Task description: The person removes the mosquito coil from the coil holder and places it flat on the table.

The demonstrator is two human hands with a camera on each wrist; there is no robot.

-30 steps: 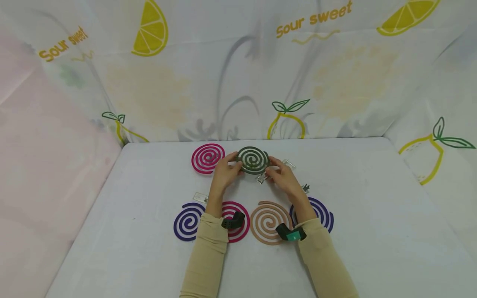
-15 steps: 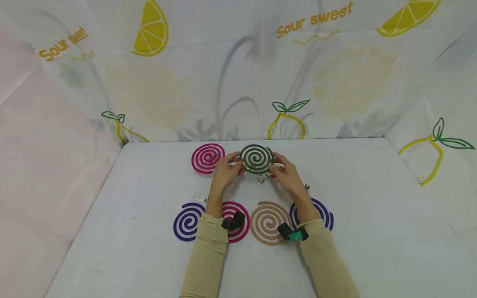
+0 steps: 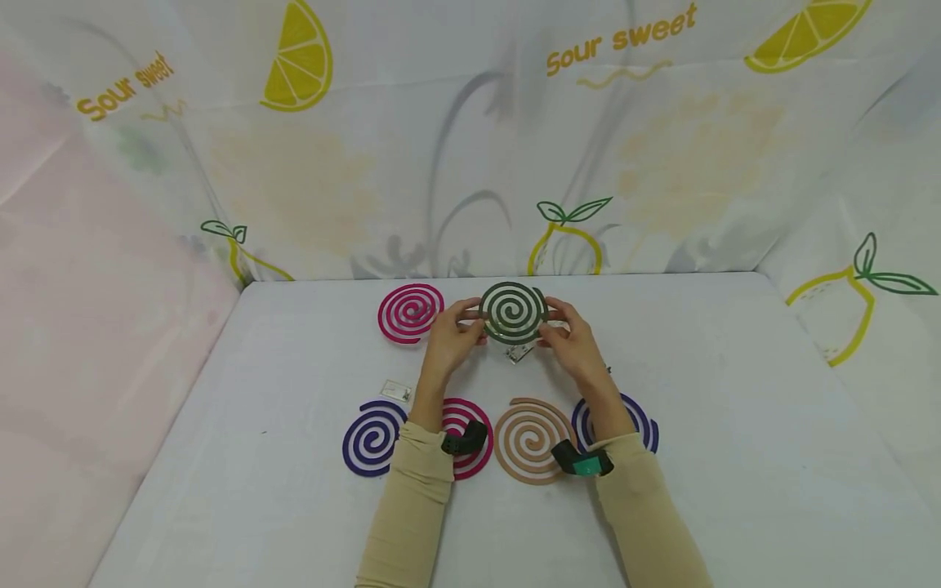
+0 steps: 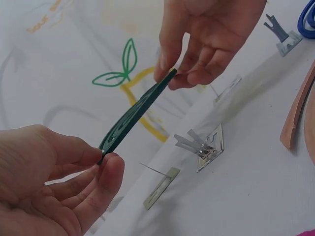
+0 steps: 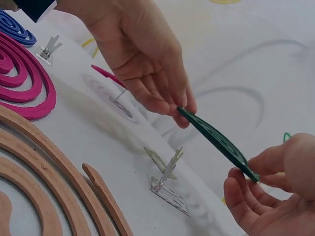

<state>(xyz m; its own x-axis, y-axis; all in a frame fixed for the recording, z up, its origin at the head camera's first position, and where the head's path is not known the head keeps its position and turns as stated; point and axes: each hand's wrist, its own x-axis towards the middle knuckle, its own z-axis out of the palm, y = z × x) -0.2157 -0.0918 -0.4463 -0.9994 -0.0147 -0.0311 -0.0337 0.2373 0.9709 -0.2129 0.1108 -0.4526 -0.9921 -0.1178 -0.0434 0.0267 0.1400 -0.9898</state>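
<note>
Both hands hold up one green mosquito coil [image 4: 137, 116] above the back of the table. My left hand [image 3: 450, 341] pinches its left edge between thumb and fingers, and my right hand [image 3: 570, 341] pinches the opposite edge. The wrist views show the coil edge-on and tilted, well off the table. A small metal coil stand [image 4: 207, 151] with upright prongs sits just below it. Beside that stand lies a flat metal piece [image 4: 161, 189] with a thin raised spike. To the left, a pink coil [image 5: 107, 74] is raised on a stand.
Along the front lie a blue coil [image 3: 347, 441], a pink coil [image 3: 488, 449], a tan coil [image 3: 500, 445] and another blue coil [image 3: 653, 434], partly under the forearms. One stand [image 3: 395, 390] lies left; another [image 4: 284, 39] is mostly hidden by the right arm in the head view.
Both hands have shifted a little to the right with the green coil between them, and the coil faces the head camera more. The other coils have stayed put.
</note>
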